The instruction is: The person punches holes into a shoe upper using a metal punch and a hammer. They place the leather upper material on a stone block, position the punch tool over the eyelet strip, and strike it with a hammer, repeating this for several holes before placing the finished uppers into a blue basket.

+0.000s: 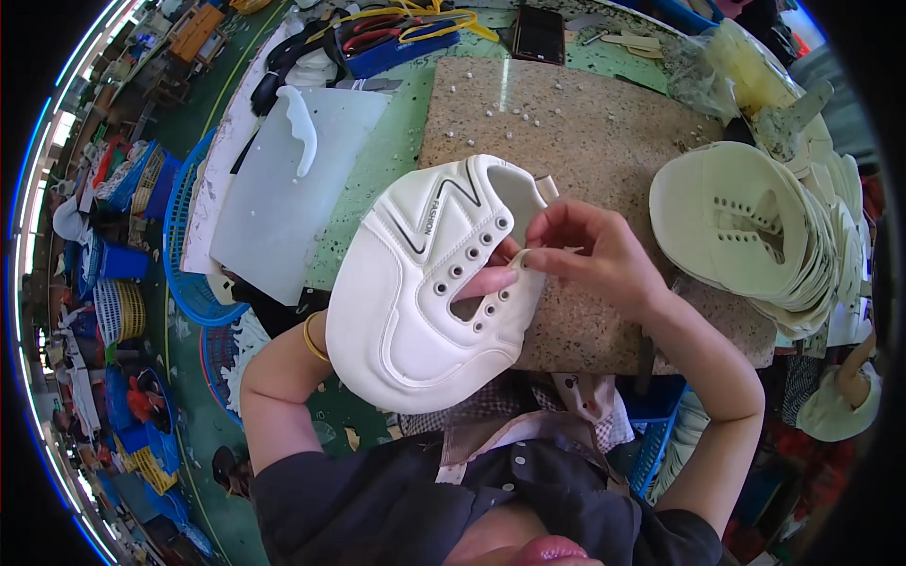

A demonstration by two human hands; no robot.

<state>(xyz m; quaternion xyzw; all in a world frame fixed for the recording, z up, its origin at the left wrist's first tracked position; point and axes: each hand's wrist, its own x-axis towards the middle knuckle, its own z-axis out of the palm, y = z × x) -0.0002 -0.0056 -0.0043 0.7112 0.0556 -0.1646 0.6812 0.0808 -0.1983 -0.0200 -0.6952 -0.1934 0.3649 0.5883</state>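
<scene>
White shoe upper held in two hands above the near left corner of the stone slab. Its long axis runs obliquely: the broad rounded toe projects beyond the slab's near left corner, while the heel opening points toward the slab's middle. Two rows of eyelets follow this axis along the central gap.

The right hand, over the slab, has its thumb and fingertips pinched together at the heelward end of the eyelet row nearer to it; the upper lies to its left, and this hand is the nearer to that edge. The left hand is mostly hidden beneath the upper, with a digit showing in the gap; whether it closes on the material cannot be told. A yellow bracelet circles the left wrist.

Surroundings: a stack of shoe uppers at the slab's right edge; left of the slab, a translucent sheet bearing a curved white piece; beyond its far edge, a phone.
</scene>
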